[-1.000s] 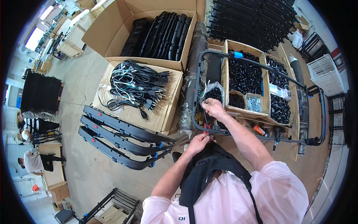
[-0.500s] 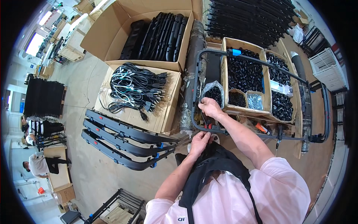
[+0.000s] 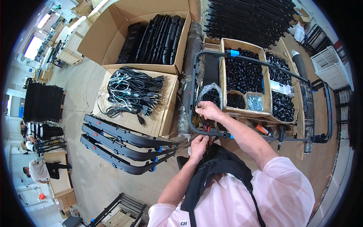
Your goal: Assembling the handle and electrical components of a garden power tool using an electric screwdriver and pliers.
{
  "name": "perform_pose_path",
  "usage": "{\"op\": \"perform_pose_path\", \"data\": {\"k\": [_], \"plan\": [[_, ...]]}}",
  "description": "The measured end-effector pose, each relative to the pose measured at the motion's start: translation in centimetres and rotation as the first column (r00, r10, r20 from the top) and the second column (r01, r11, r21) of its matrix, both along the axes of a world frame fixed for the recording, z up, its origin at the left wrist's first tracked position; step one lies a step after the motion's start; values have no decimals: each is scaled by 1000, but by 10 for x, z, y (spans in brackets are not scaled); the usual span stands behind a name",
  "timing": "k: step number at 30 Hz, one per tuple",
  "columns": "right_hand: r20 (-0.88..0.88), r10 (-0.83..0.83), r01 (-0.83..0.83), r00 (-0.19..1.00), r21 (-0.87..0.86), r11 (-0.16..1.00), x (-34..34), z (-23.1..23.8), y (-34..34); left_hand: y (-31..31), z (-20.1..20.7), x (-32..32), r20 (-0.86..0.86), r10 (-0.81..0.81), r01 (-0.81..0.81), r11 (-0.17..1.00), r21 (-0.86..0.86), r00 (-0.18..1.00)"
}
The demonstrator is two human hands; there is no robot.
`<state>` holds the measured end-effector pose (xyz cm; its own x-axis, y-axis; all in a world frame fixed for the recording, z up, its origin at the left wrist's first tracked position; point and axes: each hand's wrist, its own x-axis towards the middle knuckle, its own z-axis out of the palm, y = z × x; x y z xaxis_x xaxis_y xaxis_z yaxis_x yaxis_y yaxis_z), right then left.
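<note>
Keeps both hands at the 7 o'clock corner of a black tubular frame (image 3: 193,79), stretched out at 1 o'clock across the parts bins, much as half a second ago. Shows the right hand (image 3: 209,111) slightly nearer the frame's 9 o'clock bar than a second earlier, with the whole scene shifted a little toward 9 o'clock in the view. Pinches right thumb and fingers together just inside that bar; cannot make out any object between them. Brings the fingertips of the left hand (image 3: 198,147) together by the 6 o'clock bar, just below a red-and-black piece (image 3: 207,128); cannot tell what to name in that grip.

Has at 12 o'clock from the hands a crinkled clear plastic bag (image 3: 205,90) of small black parts, at 1 o'clock a tan, straight-walled bin (image 3: 222,72) heaped with glossy, rounded black caps (image 3: 242,72), and at 2 o'clock bright metal screws (image 3: 255,103). Shows at 10 o'clock looped, smooth black power cords (image 3: 130,90) with blocky plugs on matte brown cardboard (image 3: 163,117), and at 11 o'clock an unlidded corrugated carton (image 3: 99,41) packed with black plastic panels (image 3: 160,39). Adds at 9 o'clock three curved black rails (image 3: 121,147) with red tabs and blue clips.
</note>
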<state>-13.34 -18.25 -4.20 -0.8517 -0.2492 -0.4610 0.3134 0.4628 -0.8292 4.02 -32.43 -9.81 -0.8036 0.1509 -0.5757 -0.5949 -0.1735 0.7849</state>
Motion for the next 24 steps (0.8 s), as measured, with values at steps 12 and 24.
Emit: {"op": "perform_pose_path", "data": {"k": [12, 24], "plan": [[-415, 69, 172, 907, 515, 840, -43, -16, 37, 4, 3, 3, 32, 11, -13, 998, 63, 999], [-334, -198, 302, 921, 295, 907, -37, -21, 71, 4, 3, -1, 82, 46, -57, 989, 137, 996]]}}
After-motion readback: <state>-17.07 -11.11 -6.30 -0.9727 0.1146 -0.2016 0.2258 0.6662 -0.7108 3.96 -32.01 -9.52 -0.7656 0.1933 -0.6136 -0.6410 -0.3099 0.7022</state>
